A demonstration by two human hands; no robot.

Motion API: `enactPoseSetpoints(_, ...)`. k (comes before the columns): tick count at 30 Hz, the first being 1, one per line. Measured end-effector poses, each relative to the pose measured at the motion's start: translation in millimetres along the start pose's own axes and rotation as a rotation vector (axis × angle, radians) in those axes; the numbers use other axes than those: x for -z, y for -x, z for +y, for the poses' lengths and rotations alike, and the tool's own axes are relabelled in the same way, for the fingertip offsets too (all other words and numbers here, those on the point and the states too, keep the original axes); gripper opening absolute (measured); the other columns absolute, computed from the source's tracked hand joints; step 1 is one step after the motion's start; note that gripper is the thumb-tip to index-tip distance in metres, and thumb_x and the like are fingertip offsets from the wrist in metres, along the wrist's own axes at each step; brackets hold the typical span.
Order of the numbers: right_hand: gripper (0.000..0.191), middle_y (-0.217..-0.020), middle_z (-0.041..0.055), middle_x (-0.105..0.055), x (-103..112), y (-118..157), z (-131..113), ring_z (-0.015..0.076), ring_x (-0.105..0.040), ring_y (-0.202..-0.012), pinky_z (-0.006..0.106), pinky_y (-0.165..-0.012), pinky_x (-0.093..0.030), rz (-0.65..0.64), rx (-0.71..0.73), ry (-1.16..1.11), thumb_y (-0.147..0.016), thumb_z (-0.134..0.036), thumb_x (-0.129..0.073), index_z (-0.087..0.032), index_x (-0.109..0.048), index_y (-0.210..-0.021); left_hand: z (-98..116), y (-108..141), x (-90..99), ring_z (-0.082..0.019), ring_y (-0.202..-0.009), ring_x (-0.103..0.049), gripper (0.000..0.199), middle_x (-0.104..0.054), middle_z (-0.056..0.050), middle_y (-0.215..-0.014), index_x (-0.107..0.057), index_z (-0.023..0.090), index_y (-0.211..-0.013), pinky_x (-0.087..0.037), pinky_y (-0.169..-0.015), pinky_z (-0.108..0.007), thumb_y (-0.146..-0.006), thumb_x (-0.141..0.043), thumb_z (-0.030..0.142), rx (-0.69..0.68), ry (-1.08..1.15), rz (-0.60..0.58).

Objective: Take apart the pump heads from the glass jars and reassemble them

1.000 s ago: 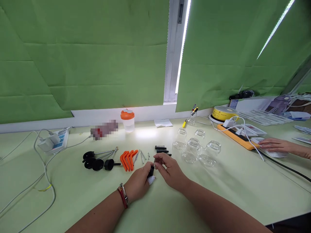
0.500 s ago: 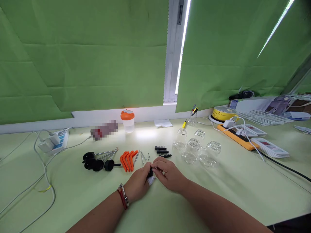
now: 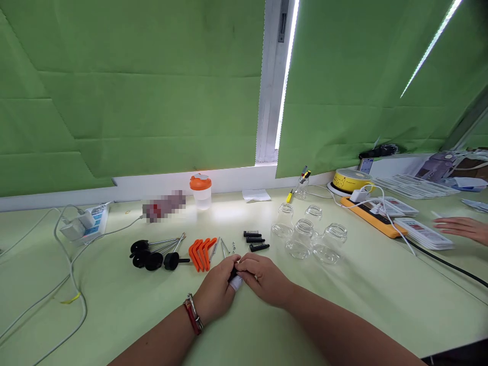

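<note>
My left hand (image 3: 218, 285) is closed around a small black part (image 3: 233, 274), mostly hidden by the fingers. White tape or cloth (image 3: 236, 283) shows at one of its fingers. My right hand (image 3: 264, 277) meets it from the right, fingertips pinched at the part's upper end; what they grip is hidden. Just beyond the hands lie black pieces with springs (image 3: 256, 240), tiny metal bits (image 3: 234, 247) and metal pins (image 3: 224, 247). Orange curved handles (image 3: 202, 253) lie in a row to the left, beside black round parts with metal rods (image 3: 154, 259).
Several clear glass jars (image 3: 299, 246) stand to the right. Behind are an orange-lidded cup (image 3: 201, 193), a paper (image 3: 256, 195) and a yellow screwdriver (image 3: 289, 196). An orange power strip (image 3: 375, 217) and another person's hand (image 3: 463, 227) are at right; cables (image 3: 82, 300) run along the left.
Another person's hand has come into view at the right edge. My right hand has shifted slightly closer against my left; both stay at the black part.
</note>
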State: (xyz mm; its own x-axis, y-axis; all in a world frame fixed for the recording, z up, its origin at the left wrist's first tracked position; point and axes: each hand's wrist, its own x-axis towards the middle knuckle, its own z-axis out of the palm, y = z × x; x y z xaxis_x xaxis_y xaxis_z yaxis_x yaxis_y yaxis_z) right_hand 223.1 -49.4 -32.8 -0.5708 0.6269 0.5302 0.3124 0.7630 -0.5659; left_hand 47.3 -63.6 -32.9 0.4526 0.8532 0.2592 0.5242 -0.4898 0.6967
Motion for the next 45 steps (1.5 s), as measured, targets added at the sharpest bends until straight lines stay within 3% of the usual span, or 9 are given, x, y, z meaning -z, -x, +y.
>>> enactPoseSetpoints(4,0.023,-0.086,0.0063,-0.061,1,0,0,0.0153,-0.054,-0.077,0.026,-0.07,-0.043,-0.053,-0.024,0.035,-0.091,-0.017,-0.041,-0.017,-0.058,-0.107,-1,1,2.4,-0.02,-0.084,-0.058,0.033,-0.063,-0.007,-0.096,-0.041,0.02,-0.116,-0.045,-0.074,-0.032,-0.083,-0.045,0.019,0.073,0.01,0.008)
enactPoseSetpoints(10,0.021,-0.087,0.0039,-0.063,2,2,4,0.0161,-0.056,-0.079,0.027,-0.069,-0.043,-0.106,-0.105,0.117,-0.089,-0.017,-0.044,-0.019,-0.056,-0.105,-2,-1,15.0,-0.015,-0.062,-0.048,0.004,-0.051,0.002,-0.067,-0.045,0.021,-0.079,-0.037,-0.055,-0.025,-0.081,-0.044,0.023,0.223,0.026,-0.119)
enactPoseSetpoints(14,0.019,-0.095,0.005,-0.062,6,2,15,0.0166,-0.056,-0.079,0.028,-0.07,-0.044,0.015,-0.292,0.22,-0.087,-0.014,-0.045,-0.019,-0.058,-0.1,-9,1,21.8,-0.012,-0.052,-0.045,0.003,-0.046,0.006,-0.059,-0.043,0.021,-0.08,-0.033,-0.048,-0.022,-0.081,-0.043,0.024,0.367,0.155,-0.218)
enactPoseSetpoints(17,0.022,-0.102,0.0063,-0.061,14,0,26,0.0201,-0.055,-0.091,0.033,-0.08,-0.044,0.12,-0.381,0.308,-0.082,-0.008,-0.048,-0.019,-0.061,-0.097,-9,3,26.5,-0.012,-0.05,-0.045,0.003,-0.046,0.005,-0.058,-0.043,0.021,-0.077,-0.033,-0.047,-0.022,-0.079,-0.043,0.023,0.421,0.132,-0.235)
enactPoseSetpoints(20,0.027,-0.102,0.007,-0.063,21,-1,37,0.0236,-0.052,-0.097,0.037,-0.085,-0.042,0.125,-0.428,0.37,-0.076,-0.003,-0.051,-0.018,-0.064,-0.095,-5,6,32.3,-0.013,-0.052,-0.044,0.003,-0.047,0.004,-0.06,-0.043,0.021,-0.074,-0.032,-0.047,-0.022,-0.076,-0.043,0.019,0.389,0.028,-0.226)
enactPoseSetpoints(24,0.029,-0.099,0.008,-0.065,24,0,49,0.026,-0.053,-0.095,0.039,-0.083,-0.043,0.088,-0.467,0.38,-0.073,-0.001,-0.054,-0.019,-0.067,-0.093,-1,9,40.6,-0.013,-0.055,-0.039,0.01,-0.047,0.001,-0.064,-0.043,0.02,-0.066,-0.027,-0.049,-0.023,-0.067,-0.044,0.01,0.262,-0.193,-0.193)
enactPoseSetpoints(27,0.028,-0.095,0.0074,-0.066,23,1,51,0.0258,-0.053,-0.092,0.039,-0.08,-0.043,0.077,-0.476,0.363,-0.072,-0.001,-0.056,-0.02,-0.068,-0.089,-2,11,45.4,-0.013,-0.054,-0.037,0.012,-0.047,0.001,-0.064,-0.043,0.02,-0.064,-0.024,-0.048,-0.023,-0.063,-0.045,0.008,0.256,-0.232,-0.204)
enactPoseSetpoints(39,0.025,-0.094,0.004,-0.068,17,1,31,0.0226,-0.056,-0.093,0.036,-0.083,-0.043,-0.072,-0.441,0.143,-0.073,-0.006,-0.057,-0.021,-0.068,-0.089,-16,13,61.8,-0.018,-0.058,-0.047,0.014,-0.055,-0.002,-0.067,-0.053,0.02,-0.061,-0.024,-0.052,-0.025,-0.065,-0.045,0.009,0.182,-0.448,-0.223)
enactPoseSetpoints(45,0.022,-0.089,0.0034,-0.066,8,-1,24,0.0186,-0.058,-0.081,0.032,-0.074,-0.046,-0.065,-0.525,-0.081,-0.071,-0.007,-0.057,-0.02,-0.067,-0.086,-6,9,61.9,-0.02,-0.061,-0.052,0.015,-0.057,-0.005,-0.073,-0.055,0.02,-0.068,-0.031,-0.055,-0.026,-0.071,-0.044,0.009,0.229,-0.534,-0.151)
